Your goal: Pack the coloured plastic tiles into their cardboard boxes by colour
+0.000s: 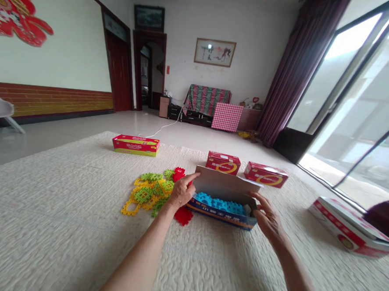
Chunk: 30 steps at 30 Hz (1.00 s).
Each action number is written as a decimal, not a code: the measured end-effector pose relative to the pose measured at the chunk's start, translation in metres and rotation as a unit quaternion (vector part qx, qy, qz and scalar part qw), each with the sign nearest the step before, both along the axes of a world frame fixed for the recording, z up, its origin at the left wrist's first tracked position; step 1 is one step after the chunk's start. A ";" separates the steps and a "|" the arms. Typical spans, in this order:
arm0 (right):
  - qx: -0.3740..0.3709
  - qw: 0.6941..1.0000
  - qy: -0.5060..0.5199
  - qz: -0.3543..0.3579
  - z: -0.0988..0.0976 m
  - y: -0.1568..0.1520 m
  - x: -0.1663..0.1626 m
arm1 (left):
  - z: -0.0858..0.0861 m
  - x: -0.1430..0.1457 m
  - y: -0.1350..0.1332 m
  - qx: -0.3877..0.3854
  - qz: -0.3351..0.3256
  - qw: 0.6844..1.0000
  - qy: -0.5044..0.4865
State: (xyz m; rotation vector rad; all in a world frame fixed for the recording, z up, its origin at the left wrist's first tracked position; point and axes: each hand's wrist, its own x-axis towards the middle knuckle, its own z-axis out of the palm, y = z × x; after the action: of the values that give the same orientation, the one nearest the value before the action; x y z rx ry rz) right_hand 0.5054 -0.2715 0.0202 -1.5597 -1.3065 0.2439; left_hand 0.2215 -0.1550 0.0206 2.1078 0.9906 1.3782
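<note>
A dark blue cardboard box [221,214] stands on the cream quilted mat with its lid flap [227,181] raised at the back. Blue plastic building pieces [220,203] lie inside it. My left hand [181,192] grips the box's left end, its index finger stretched along the flap's edge. At the right end my right hand [269,217] holds the box, with fingertips against the flap's right edge. Beside my left hand lies a loose heap of yellow and green lattice pieces [145,194]. Red pieces [183,216] show partly behind that hand and next to the box.
A red and green box [135,146] sits at the mat's far left. Two red boxes [223,163] [265,174] stand beyond the blue one. To the right is a white and red carton [352,227]. The mat [62,207] covers the floor around me.
</note>
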 end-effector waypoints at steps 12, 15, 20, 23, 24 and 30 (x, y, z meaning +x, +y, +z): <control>-0.030 0.981 0.163 0.104 0.008 -0.007 -0.008 | -0.002 -0.003 0.000 -0.083 -0.008 0.996 -0.038; -0.032 0.983 0.170 0.066 0.005 -0.004 -0.003 | 0.000 -0.003 0.000 -0.086 0.011 0.996 -0.016; -0.047 0.987 0.154 0.000 0.006 -0.003 0.002 | 0.002 -0.002 0.002 -0.078 0.044 0.996 0.025; -0.095 0.985 0.146 0.007 0.010 -0.004 0.005 | 0.005 -0.002 0.003 -0.060 0.061 0.995 0.057; -0.118 0.984 0.131 0.008 0.011 -0.004 0.007 | 0.006 -0.002 0.003 -0.052 0.066 0.994 0.070; -0.179 0.983 0.021 0.023 0.008 -0.001 0.019 | 0.015 0.000 -0.004 -0.024 0.079 0.986 0.147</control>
State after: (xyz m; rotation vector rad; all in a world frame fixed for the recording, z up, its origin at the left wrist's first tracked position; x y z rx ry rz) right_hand 0.5241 -0.2730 0.0283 -1.8126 -1.3182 0.5635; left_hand 0.2213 -0.1591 0.0352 2.2816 1.3175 1.1176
